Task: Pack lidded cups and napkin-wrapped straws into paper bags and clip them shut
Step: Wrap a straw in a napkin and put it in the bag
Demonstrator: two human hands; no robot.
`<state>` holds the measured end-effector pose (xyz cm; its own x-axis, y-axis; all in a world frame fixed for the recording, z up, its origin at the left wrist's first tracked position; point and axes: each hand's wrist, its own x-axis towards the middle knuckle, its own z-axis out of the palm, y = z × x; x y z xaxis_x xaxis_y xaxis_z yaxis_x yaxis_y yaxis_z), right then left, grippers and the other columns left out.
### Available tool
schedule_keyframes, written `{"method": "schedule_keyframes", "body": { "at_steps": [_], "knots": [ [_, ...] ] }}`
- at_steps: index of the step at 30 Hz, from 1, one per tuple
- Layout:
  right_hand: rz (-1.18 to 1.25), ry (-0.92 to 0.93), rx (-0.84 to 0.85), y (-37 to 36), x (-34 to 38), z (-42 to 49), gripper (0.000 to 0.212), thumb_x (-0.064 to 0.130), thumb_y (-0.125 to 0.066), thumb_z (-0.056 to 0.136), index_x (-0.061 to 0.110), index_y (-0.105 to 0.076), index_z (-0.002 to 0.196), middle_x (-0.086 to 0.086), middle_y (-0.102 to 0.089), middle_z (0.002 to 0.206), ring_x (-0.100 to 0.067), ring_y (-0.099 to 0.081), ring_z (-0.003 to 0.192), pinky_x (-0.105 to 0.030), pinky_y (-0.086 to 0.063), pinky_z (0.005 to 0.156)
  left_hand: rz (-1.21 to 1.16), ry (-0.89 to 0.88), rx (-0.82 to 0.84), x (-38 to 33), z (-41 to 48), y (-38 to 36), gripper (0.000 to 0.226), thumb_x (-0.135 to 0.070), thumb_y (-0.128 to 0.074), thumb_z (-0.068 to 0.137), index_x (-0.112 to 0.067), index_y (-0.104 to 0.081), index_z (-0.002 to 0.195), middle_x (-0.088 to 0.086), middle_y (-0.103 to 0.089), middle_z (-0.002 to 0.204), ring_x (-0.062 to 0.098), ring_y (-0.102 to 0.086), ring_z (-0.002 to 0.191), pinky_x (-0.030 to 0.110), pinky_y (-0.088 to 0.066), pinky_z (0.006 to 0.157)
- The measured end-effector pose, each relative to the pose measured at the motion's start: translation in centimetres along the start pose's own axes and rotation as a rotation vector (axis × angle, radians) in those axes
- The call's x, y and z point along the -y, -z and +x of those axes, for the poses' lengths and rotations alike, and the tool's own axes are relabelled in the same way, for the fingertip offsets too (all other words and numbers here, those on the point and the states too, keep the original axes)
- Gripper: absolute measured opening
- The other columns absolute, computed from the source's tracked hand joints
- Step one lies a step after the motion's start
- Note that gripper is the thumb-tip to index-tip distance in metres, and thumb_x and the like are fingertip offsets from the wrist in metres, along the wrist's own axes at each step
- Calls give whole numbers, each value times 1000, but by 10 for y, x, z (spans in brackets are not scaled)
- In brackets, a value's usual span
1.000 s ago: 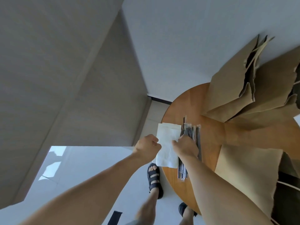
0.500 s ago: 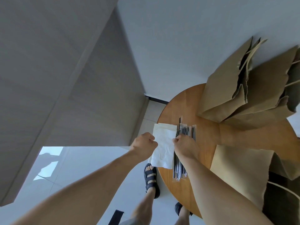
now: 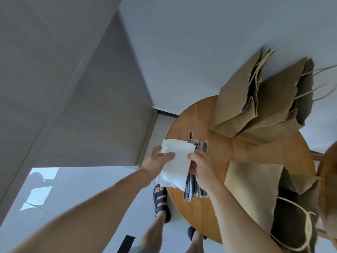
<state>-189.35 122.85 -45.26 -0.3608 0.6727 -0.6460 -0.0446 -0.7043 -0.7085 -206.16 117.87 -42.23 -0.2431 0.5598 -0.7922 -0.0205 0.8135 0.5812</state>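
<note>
- Left hand: thumb lies on top of a white napkin with the fingers beneath it, pinching the sheet at its left edge.
- Right hand: fingers are curled, with thumb and fingertips pinching the napkin's right edge. Whether the hand also grasps a straw beneath cannot be told.
- Napkin: one sheet, held between both hands at the left rim of the table. It is slightly creased, and its lower corner hangs past the rim.
- Napkin pile: white sheets directly under the held napkin, on the table's left edge and partly overhanging it.
- Straws: dark, each in a clear sleeve, lying in a row on the table just beside the pile and running away from the person. The right hand covers their middle.
- Table: round, with a wooden top.
- Left standing bag: brown paper, upright at the far side of the table, mouth open, with cord handles.
- Right standing bag: brown paper, upright, touching the first bag, mouth open, with handles splayed to the right.
- Near bag: brown paper, lying on its side at the table's right, just beside the right forearm. Its open mouth and cord handles point to the lower right.
- Sandal: dark and strapped, on the person's foot on the pale floor beside the table.
</note>
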Motion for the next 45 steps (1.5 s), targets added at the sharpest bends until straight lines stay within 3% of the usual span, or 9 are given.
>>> {"method": "schedule_keyframes", "body": {
  "at_steps": [3,8,11,14,18,24,29,35,45],
  "knots": [
    [69,-9,-50,13,3,-2,19,29,-64,76,12,-62,85,-7,-72,81,-18,-68,70,-27,-51,52,-141,45,112,-2,-5,-8,49,-43,-78,73,-15,-68,111,7,-73,106,31,-67,102,51,-52,96],
    [-570,-41,-680,53,-25,6,17,27,-59,94,11,-66,96,-11,-71,96,-32,-68,92,-31,-48,71,-100,-12,27,4,-3,-21,2,-19,-70,88,-19,-70,90,0,-74,87,21,-71,81,39,-61,74],
    [-1000,-181,-573,65,-49,8,30,40,-63,90,19,-62,112,-3,-71,98,-28,-65,98,-34,-48,85,1,-32,-38,7,-4,-19,2,-23,-65,91,-23,-67,90,-4,-72,88,17,-68,80,27,-54,63],
    [-1144,-196,-491,64,-61,11,26,42,-62,89,21,-64,102,5,-66,78,-21,-63,79,-32,-41,74,89,-39,-74,12,-4,-16,2,-25,-63,92,-24,-64,93,-4,-70,92,17,-66,83,26,-50,61],
    [-1285,-153,-484,61,-62,13,20,34,-51,94,28,-68,104,6,-70,85,-20,-66,92,-43,-37,104,100,-35,-74,13,-9,-16,11,-23,-59,94,-22,-63,104,-6,-69,92,14,-65,82,24,-49,58],
    [-1199,-127,-559,59,-43,3,15,35,-54,88,28,-64,96,14,-51,59,-13,-49,62,-39,-44,98,107,-80,-77,-4,-14,-26,6,-22,-58,95,-21,-61,100,-7,-67,91,10,-63,81,22,-47,59],
    [-925,45,-605,46,-9,-15,14,26,-59,85,23,-52,73,11,-56,60,-14,-57,60,-23,-36,49,125,-145,-78,-29,-27,-29,10,-19,-55,97,-20,-63,101,-3,-70,94,17,-66,84,26,-53,69],
    [-955,-15,-528,42,0,-23,17,26,-62,87,25,-56,102,14,-60,72,-10,-62,64,-23,-40,52,117,-184,-100,-45,-41,-29,14,-19,-53,97,-20,-61,109,2,-69,103,24,-66,92,28,-54,71],
    [-670,120,-413,26,25,-43,19,21,-66,83,20,-52,70,8,-54,59,-12,-55,60,-19,-36,49,77,-194,-108,-43,-49,-33,19,-21,-49,97,-31,-57,84,-4,-67,90,14,-64,82,24,-52,63]
  ]
}}
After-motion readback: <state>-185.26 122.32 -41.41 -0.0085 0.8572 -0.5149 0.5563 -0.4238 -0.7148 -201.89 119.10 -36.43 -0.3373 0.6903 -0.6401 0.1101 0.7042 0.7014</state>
